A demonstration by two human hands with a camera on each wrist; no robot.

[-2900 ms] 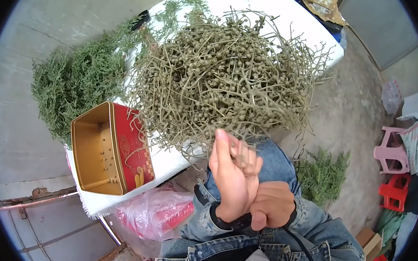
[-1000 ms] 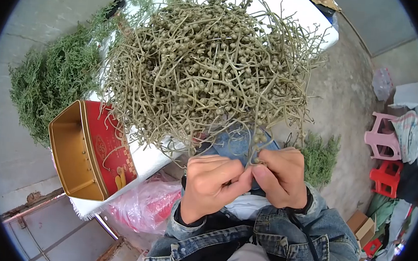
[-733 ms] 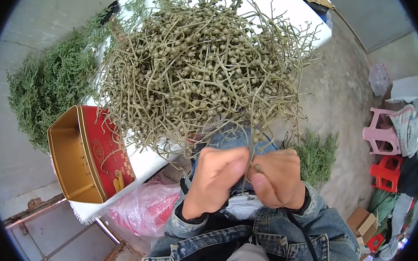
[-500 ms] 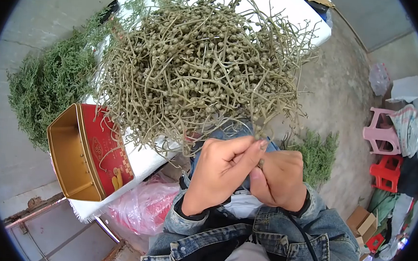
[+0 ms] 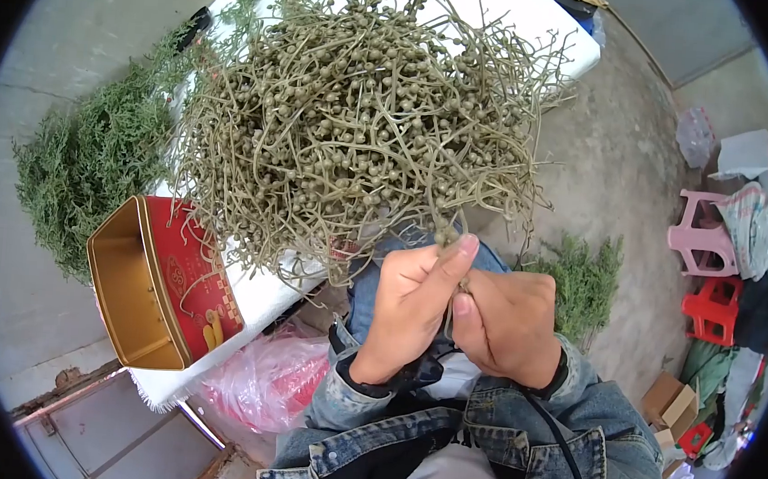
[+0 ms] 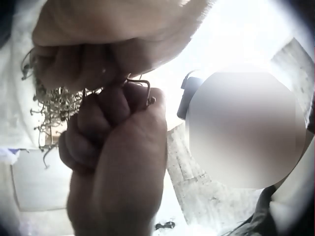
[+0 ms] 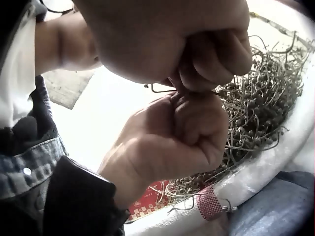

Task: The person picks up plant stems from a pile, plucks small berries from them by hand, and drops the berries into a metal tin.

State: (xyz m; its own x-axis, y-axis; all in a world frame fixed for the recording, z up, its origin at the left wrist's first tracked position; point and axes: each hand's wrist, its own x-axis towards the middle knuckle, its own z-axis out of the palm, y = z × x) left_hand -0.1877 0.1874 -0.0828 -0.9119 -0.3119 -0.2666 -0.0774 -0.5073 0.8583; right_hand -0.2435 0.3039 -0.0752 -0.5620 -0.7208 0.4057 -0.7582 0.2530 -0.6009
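Note:
My left hand (image 5: pixel 415 300) and right hand (image 5: pixel 510 324) meet above the lap, in front of a big tangled heap of dry greenish-brown stems with round seed pods (image 5: pixel 365 122). Between them they hold a stem with pods (image 5: pixel 447 233). The left thumb lies along it, pinching its upper part against curled fingers. Right thumb and fingers grip it lower down, where a small pod shows at the fingertips. In the left wrist view a bent stem end (image 6: pixel 147 88) sticks out between both fists. A red and gold tin (image 5: pixel 131 293), its inside holding a few loose pods, lies left.
A white-covered table (image 5: pixel 260 298) bears the heap and tin. Green leafy sprigs (image 5: pixel 95 166) lie at its left, with another bunch (image 5: pixel 584 280) on the floor. Below is a pink bag in clear plastic (image 5: pixel 263 378). Pink (image 5: pixel 703 235) and red stools (image 5: pixel 711 309) stand right.
Earlier the left hand was raised with its palm turned up, the right at its wrist. Both hands then came together on a stem; lately the left has slid up along it and shifted slightly.

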